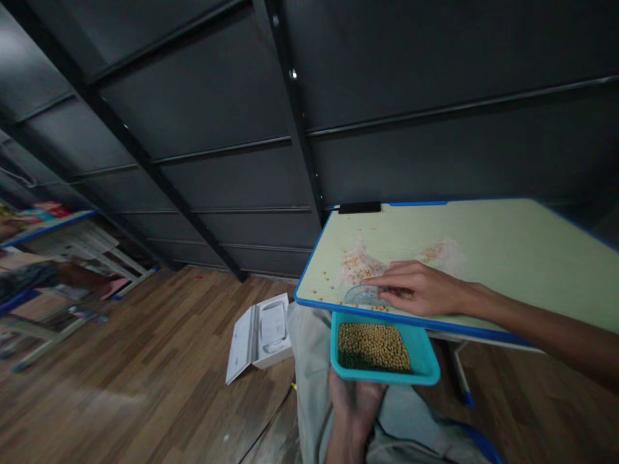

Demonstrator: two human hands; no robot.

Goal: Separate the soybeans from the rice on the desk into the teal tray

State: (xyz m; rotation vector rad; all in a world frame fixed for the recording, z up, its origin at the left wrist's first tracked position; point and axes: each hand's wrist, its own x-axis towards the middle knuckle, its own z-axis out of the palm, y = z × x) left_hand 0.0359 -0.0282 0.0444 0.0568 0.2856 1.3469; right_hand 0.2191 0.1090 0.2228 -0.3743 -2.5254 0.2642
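My left hand supports a turquoise plastic tray from below, just under the table's front edge. Inside it lie many round yellowish beans, with a dark green patch at the left. My right hand rests low over the table, its index finger stretched along a clear round plastic dish and its other fingers bent at the dish's right side. Past the dish spreads a pile of pale grains mixed with beans. A few loose beans sit by the blue table edge.
A second pale pile lies farther right on the light green table. An open white box stands on the wooden floor, near a cable. Dark metal wall panels rise behind. Another person's leg shows at far left.
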